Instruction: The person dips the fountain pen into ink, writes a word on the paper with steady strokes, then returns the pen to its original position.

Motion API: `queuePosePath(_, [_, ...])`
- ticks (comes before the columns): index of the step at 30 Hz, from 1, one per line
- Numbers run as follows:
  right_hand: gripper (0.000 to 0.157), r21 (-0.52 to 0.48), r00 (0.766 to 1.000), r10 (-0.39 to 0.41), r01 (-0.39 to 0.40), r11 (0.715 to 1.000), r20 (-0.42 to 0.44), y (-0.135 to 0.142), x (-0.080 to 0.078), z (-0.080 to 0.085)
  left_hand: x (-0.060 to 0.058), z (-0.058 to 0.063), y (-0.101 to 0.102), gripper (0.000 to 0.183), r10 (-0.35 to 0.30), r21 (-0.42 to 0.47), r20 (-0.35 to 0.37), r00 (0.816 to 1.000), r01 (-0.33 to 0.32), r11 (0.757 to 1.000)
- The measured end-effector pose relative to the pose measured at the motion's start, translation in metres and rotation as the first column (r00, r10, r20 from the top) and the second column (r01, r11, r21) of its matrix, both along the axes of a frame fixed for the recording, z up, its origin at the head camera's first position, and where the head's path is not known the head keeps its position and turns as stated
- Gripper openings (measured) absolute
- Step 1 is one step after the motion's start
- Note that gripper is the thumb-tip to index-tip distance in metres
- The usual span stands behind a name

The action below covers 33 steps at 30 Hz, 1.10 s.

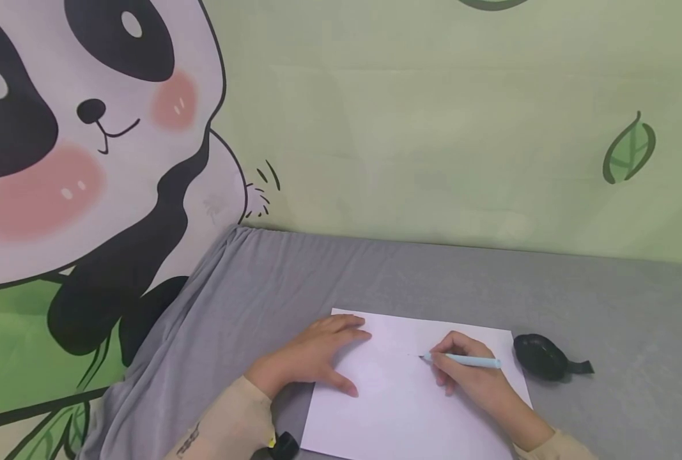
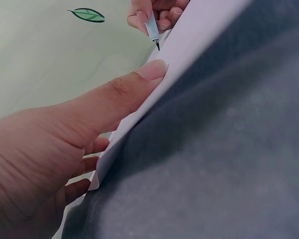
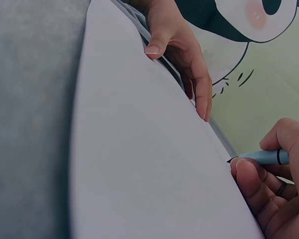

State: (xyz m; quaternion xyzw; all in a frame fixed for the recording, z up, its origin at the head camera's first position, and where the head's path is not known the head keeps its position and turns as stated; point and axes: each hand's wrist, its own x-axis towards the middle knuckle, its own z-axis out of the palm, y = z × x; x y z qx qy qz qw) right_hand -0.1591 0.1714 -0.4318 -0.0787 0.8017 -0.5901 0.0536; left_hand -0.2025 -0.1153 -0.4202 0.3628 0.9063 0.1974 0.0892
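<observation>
A white sheet of paper (image 1: 398,409) lies on a grey cloth in front of me. My right hand (image 1: 470,370) grips a light blue pen (image 1: 473,361), its dark tip right at the paper near a few faint small marks. In the right wrist view, the pen (image 3: 266,157) is pinched between thumb and forefinger. My left hand (image 1: 320,354) rests spread on the paper's left edge, thumb and fingers extended. In the left wrist view, the left thumb (image 2: 119,94) lies along the paper's edge.
A black oval object with a short tail (image 1: 542,356) lies just right of the paper. Another small black object (image 1: 285,446) sits by the left forearm. Grey cloth (image 1: 433,281) covers the surface, and a wall with a painted panda (image 1: 145,160) rises behind.
</observation>
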Motion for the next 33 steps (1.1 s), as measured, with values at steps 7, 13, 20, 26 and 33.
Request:
queuePosePath(7, [0.013, 0.004, 1.000, 0.008, -0.008, 1.000, -0.007, -0.0001, 0.0002, 0.0005, 0.0006, 0.0003, -0.0003, 0.083, 0.001, 0.006, 0.005, 1.000, -0.001, 1.000])
queuePosePath(13, [0.014, 0.002, 1.000, 0.019, -0.019, 1.000, 0.002, -0.0004, 0.0009, 0.0015, 0.0005, 0.0010, -0.0006, 0.083, -0.005, 0.003, -0.007, 1.000, 0.005, 1.000])
queuePosePath(20, [0.014, -0.003, 0.998, 0.066, -0.066, 0.998, -0.007, 0.0001, 0.0010, 0.0001, 0.0005, 0.0011, -0.0005, 0.083, -0.003, -0.002, -0.004, 1.000, 0.003, 1.000])
queuePosePath(26, [0.014, 0.004, 0.993, 0.119, -0.119, 0.993, -0.019, 0.0004, 0.0013, -0.0004, 0.0006, 0.0004, -0.0006, 0.084, 0.001, 0.000, 0.011, 1.000, -0.001, 1.000])
queuePosePath(33, [0.014, 0.012, 0.990, 0.144, -0.144, 0.990, 0.002, -0.0004, 0.0011, 0.0007, -0.0003, -0.0010, -0.0011, 0.083, -0.014, 0.010, -0.019, 1.000, 0.014, 1.000])
